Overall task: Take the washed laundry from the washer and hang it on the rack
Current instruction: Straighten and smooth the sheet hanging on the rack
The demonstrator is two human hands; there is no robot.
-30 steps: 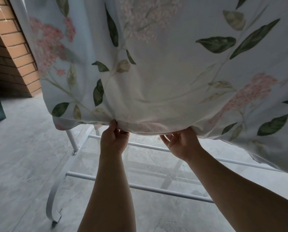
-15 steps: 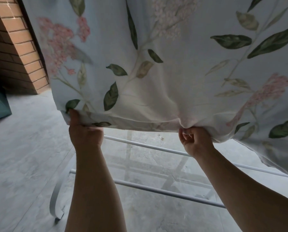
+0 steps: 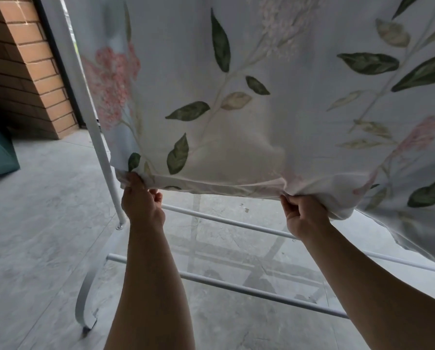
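**Floral sheet held taut by its lower hem at the rack**

In front of us hangs a thin, pale blue-white fabric sheet (image 3: 274, 137) printed with dark green leaves and pink flower clusters. It fills the upper and right part of the view. Its top runs out of frame, so we cannot tell what it hangs over. Light shows through the cloth near the middle.

Our left hand (image 3: 142, 202) pinches the hem at its left corner between thumb and curled fingers, just beside the upright pole of the white metal drying rack (image 3: 96, 137). Our right hand (image 3: 304, 213) is closed tight round a bunched fold of hem further right, and the hem runs nearly straight between the two. Right of that hand the cloth sags lower.

Below the hem, two white horizontal rails (image 3: 236, 222) cross a grey concrete floor (image 3: 39, 236). A red brick wall (image 3: 34, 59) stands far left.
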